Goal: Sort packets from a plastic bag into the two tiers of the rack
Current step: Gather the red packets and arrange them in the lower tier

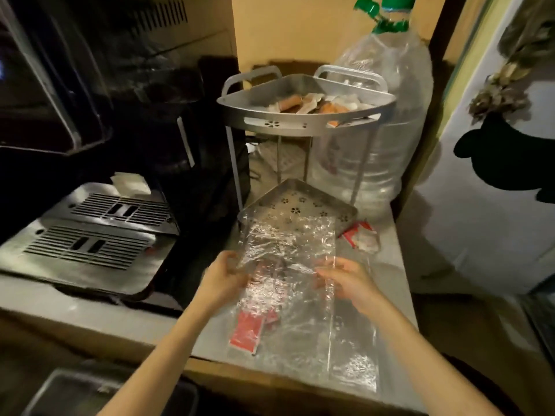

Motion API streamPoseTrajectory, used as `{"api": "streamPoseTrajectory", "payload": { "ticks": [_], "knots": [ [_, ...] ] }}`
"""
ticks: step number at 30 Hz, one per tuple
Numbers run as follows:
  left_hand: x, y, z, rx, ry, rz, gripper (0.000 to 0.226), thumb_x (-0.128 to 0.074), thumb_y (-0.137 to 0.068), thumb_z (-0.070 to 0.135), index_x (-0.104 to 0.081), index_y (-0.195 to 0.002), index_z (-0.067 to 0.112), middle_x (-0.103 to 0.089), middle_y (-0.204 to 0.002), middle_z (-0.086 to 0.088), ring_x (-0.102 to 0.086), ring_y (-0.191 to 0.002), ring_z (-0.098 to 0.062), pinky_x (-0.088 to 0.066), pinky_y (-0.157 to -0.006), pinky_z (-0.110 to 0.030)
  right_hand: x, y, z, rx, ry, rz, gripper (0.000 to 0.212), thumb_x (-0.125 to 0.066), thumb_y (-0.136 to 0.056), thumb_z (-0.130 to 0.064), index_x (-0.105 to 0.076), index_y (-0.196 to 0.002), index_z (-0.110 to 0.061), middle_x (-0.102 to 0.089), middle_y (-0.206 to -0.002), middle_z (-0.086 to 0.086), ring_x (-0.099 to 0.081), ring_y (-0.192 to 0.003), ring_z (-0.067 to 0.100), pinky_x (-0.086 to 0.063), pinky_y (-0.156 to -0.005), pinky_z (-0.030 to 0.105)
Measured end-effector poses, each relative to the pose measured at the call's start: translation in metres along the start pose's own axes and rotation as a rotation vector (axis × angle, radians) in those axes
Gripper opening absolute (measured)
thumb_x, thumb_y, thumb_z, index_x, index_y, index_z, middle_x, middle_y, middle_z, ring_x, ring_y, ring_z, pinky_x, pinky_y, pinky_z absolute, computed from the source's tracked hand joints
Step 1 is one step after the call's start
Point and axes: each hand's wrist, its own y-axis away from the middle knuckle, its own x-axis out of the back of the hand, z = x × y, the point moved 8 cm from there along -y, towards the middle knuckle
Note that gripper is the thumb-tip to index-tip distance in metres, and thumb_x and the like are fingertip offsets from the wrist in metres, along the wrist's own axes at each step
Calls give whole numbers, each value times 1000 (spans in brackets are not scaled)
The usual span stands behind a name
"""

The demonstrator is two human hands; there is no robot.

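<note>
A clear, crinkled plastic bag (pixel 288 265) is held up between both hands over the pale table (pixel 399 265), its thin film catching the light in wrinkled glints. The left hand (pixel 223 279) has its fingers closed on the bag's left edge; the right hand (pixel 348 280) pinches the right edge, fingers curled around the film. Inside the bag, toward its lower end, lie flat red packets (pixel 247 331) with white print, rectangular and glossy.

Just beyond the bag stands a quarter-round metal rack (pixel 303 127) in dull silver with slim upright legs and looped handles at the back. Its upper tier (pixel 270 123) has a curved front wall pierced with small flower cut-outs and holds a loose heap of orange and white packets (pixel 312 105). The lower tier (pixel 303 202) is a shallow tray with the same flower perforations; its near part is covered by the bag.

Right of the lower tier, on the table, lie a few red and white packets (pixel 362 237). Behind the rack stands a large clear plastic water bottle (pixel 387 115) with a green cap. On the left sit slotted metal grilles (pixel 99 232).
</note>
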Motion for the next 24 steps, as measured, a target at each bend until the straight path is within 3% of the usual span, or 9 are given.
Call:
{"api": "streamPoseTrajectory", "payload": {
  "ticks": [2, 4, 6, 8, 11, 13, 16, 19, 24],
  "knots": [
    [1, 0, -5, -87, -198, 87, 62, -58, -84, 8, -28, -138, 14, -50, -130, -14, -59, -99, -24, -53, -78, -31, -12, -7, 12, -45, -17, 6, 28, -73, -75, -20, -64, -100, -12, -71, -99, 10, -65, -94, 26, -47, -92, 48],
    [-6, 3, -3, -206, -367, 131, 65, -55, -87, 14, -20, -142, 16, -35, -145, -12, -47, -121, -30, -41, -98, -37, -24, -12, 18, -76, -15, 2, 17, -69, -79, -14, -61, -95, -14, -67, -95, 7, -63, -89, 24, -50, -87, 45],
    [-16, 5, -1, -292, -460, 128, 61, -49, -91, 23, -18, -144, 20, -20, -153, -8, -25, -138, -25, -25, -110, -36, -38, -16, 21, -81, -22, -24, 11, -66, -82, -11, -63, -91, -17, -66, -90, 5, -63, -84, 21, -53, -81, 43],
    [-32, 1, -8, -318, -528, 52, 56, -40, -95, 33, -15, -144, 27, -6, -156, -1, -11, -143, -20, -16, -114, -38, -50, -19, 22, -81, -43, -28, 12, -64, -83, -9, -63, -88, -19, -66, -91, 4, -62, -84, 19, -55, -74, 37],
    [-57, -9, -27, -323, -608, -86, 54, -24, -95, 49, -3, -143, 38, 15, -151, 14, 1, -144, -15, -22, -114, -48, -64, -25, 22, -76, -5, -13, 13, -63, -83, -8, -61, -82, -21, -65, -86, 1, -62, -81, 17, -53, -74, 33],
    [-69, -17, -38, -325, -694, -121, 54, -16, -93, 54, 6, -141, 41, 23, -146, 14, 13, -142, -13, -6, -117, -46, -71, -28, 21, -74, 6, -6, 13, -63, -83, -7, -61, -80, -20, -66, -82, 0, -62, -77, 14, -51, -66, 28],
    [-74, -27, -45, -340, -815, -86, 56, -10, -92, 55, 10, -141, 36, 18, -152, 6, 18, -141, -15, 13, -111, -38, -75, -32, 14, -28, 43, -1, 13, -65, -81, -7, -61, -78, -19, -66, -78, -1, -62, -72, 11, -47, -62, 22],
    [-78, -31, -53, -323, -804, -97, 57, -10, -92, 57, 13, -140, 36, 14, -155, 5, 17, -141, -13, 13, -112, -37, -77, -33, 9, 9, 74, -29, 10, -67, -80, -10, -63, -86, -17, -69, -85, 3, -65, -74, 12, -50, -62, 18],
    [-79, -32, -58, -330, -777, -102, 59, -10, -93, 55, 8, -143, 31, 11, -156, 4, 13, -142, -12, 10, -115, -38, -61, -25, 8, 40, 142, 11, 2, -63, -85, -24, -63, -86, -22, -68, -91, 3, -65, -78, 18, -54, -62, 28]
  ]
}}
